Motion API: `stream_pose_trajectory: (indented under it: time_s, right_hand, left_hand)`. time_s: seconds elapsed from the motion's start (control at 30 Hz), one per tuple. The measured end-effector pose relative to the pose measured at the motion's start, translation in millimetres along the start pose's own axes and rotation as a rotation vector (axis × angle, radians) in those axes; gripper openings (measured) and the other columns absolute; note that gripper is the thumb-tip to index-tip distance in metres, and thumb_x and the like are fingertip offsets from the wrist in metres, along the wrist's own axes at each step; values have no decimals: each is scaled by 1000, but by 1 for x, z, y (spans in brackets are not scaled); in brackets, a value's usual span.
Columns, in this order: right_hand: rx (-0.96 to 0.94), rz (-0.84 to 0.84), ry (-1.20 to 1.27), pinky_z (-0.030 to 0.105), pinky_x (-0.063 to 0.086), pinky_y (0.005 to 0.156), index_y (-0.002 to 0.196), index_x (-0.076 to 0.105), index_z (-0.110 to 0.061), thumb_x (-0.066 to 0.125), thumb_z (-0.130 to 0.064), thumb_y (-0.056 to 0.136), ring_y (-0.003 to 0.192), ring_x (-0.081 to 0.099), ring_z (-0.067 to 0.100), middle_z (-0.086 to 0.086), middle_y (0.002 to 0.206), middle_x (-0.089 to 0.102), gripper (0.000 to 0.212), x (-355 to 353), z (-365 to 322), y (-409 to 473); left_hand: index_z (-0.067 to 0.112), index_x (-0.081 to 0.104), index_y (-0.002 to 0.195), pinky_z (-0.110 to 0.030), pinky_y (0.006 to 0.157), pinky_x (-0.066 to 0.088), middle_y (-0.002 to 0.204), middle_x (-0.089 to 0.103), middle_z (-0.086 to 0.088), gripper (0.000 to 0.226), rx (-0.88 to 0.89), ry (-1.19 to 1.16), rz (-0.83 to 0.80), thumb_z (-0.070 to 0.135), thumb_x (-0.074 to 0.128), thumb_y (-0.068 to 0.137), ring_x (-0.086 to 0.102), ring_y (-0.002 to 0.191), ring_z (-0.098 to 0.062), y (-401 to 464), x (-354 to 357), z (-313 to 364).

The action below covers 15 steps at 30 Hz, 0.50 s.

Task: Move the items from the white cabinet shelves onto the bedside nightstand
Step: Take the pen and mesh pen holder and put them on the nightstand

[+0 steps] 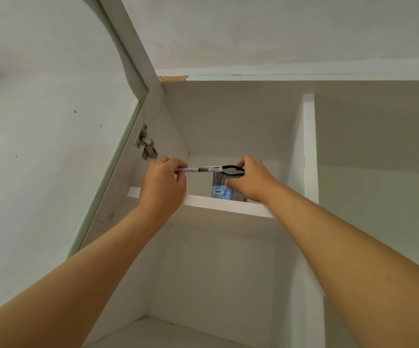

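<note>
Both arms reach up to the upper shelf (218,204) of the white cabinet. My left hand (163,184) pinches a slim white and black pen (198,169) held level above the shelf edge. My right hand (251,179) grips a black mesh holder (224,175) standing on that shelf, fingers curled round its rim and side. A blue and white packet (219,193) shows through the mesh at the holder's bottom. The pen's far end lies by the holder's rim.
The cabinet door (52,146) stands open at the left on a metal hinge (145,144). A vertical divider (309,146) separates a right-hand compartment. The lower compartment (203,285) lies beneath the shelf. The nightstand is out of view.
</note>
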State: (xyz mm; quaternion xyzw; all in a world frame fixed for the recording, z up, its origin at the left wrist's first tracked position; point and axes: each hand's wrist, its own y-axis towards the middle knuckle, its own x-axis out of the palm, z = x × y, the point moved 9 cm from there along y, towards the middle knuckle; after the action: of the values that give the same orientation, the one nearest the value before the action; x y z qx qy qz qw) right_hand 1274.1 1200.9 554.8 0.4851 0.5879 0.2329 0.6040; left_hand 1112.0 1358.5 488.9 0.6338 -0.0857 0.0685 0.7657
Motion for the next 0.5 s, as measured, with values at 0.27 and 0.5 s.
stream_pose_trajectory:
  time_s: [0.27,0.5]
  right_hand:
    - [90,-121,11,30,43,57,123,51,-13,84,-36,82,92,61,23,9,120,59,57,12,7,-2]
    - [87,-107,23,33,51,66,116,54,-11,87,-36,81,92,65,27,10,112,63,55,10,8,0]
  left_hand:
    - [11,78,109,-27,78,35,95,65,-6,19,10,-10,9,5,64,96,55,98,-27,-1,-1,0]
    - [11,77,107,-28,80,38,94,66,-7,18,24,-3,11,5,64,95,58,97,-29,0,-2,-2]
